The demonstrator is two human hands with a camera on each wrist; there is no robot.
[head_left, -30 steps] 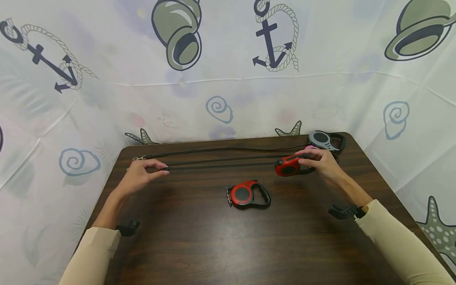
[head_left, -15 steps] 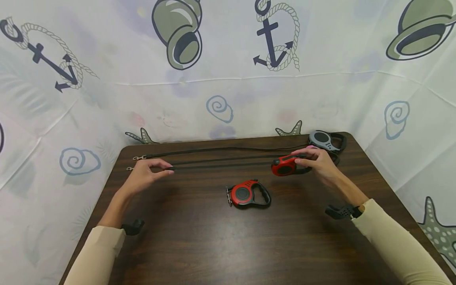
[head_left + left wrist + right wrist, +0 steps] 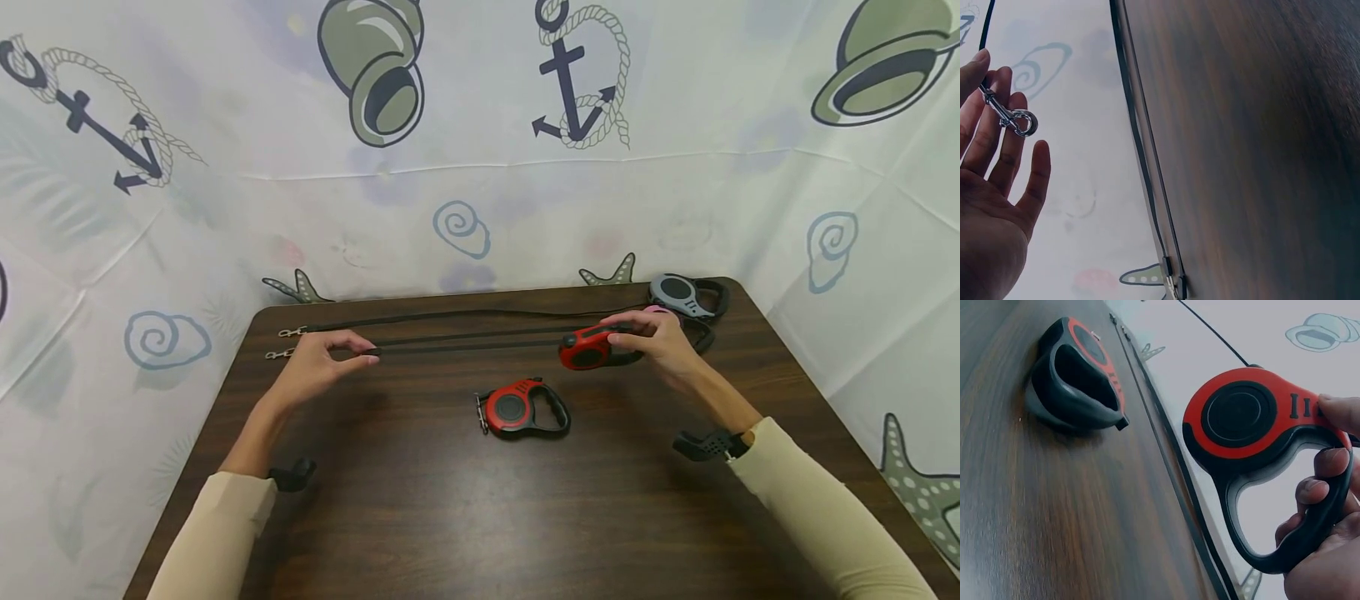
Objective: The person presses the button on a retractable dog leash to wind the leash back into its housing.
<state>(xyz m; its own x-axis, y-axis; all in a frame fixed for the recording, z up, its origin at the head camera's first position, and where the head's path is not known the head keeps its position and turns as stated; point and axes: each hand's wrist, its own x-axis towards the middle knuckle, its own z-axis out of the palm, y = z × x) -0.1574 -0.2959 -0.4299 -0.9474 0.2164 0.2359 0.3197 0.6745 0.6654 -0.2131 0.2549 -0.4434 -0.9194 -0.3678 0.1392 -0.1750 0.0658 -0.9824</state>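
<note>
1. A dark brown wooden table (image 3: 465, 508) was viewed from above, with a nautical-print white cloth (image 3: 480, 192) hung behind it.
2. A red and black retractable dog leash with a round housing (image 3: 596, 347) was gripped by the right hand (image 3: 660, 346), lifted just above the table's far right part. In the right wrist view its black handle loop (image 3: 1297, 531) was wrapped by curled fingers, with the thumb laid by the buttons.
3. The black flat tape of that leash (image 3: 468, 349) was stretched leftward above the table's far side to the left hand (image 3: 318, 367), where its end was pinched between thumb and forefinger. In the left wrist view the remaining fingers were spread loosely, and a silver metal snap clip (image 3: 1010, 117) was seen beside them.
4. A second red and black retractable leash (image 3: 523, 408), fully wound, lay untouched at the table's middle.
5. A grey and black retractable leash (image 3: 686, 296) lay at the table's far right corner, its tape run along the far edge to a clip at the far left.
6. The step in hand was judged to be the winding-in of the held tape. The next move was judged to call for the left hand to be guided rightward toward the housing, with the tape kept taut and untwisted.
</note>
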